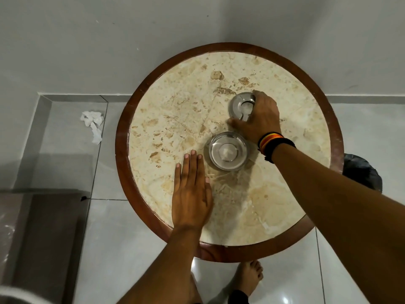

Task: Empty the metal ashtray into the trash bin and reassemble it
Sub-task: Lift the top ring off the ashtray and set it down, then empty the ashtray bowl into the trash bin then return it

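Observation:
The metal ashtray lies in two parts on a round marble table (166,88). Its bowl (228,151) sits near the middle, shiny, with something pale at its centre. The ring-shaped lid (240,104) with a centre hole rests farther back. My right hand (257,119) covers the lid's right side, thumb at its near edge and fingers curled over the far rim. My left hand (191,189) lies flat on the tabletop, palm down, fingers together, just left of the bowl and apart from it.
A dark trash bin (361,172) with a black liner stands on the floor past the table's right edge. Crumpled white tissue (93,123) lies on the tiles at left. A brown mat (48,238) is at lower left. My bare feet (247,279) stand below the table.

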